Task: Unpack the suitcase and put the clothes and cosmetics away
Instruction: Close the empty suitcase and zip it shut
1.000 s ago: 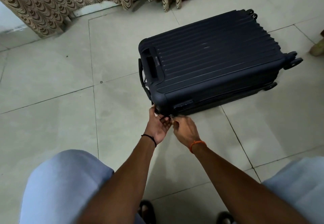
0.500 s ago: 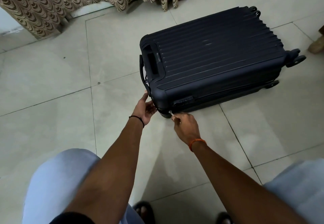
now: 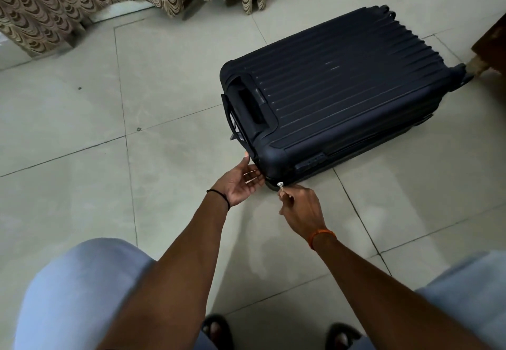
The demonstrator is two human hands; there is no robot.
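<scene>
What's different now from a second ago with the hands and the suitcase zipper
The left hand let go of the zip area and opened flat against the suitcase corner. The right hand kept its pinch on the zipper pull, hardly moved along the seam. The suitcase stays closed, flat on the floor.

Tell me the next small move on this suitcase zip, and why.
Probably draw the zipper pull along the seam: the right hand pinches it at the near corner, the left hand lies open against the suitcase, and the lid looks fully closed.
</scene>
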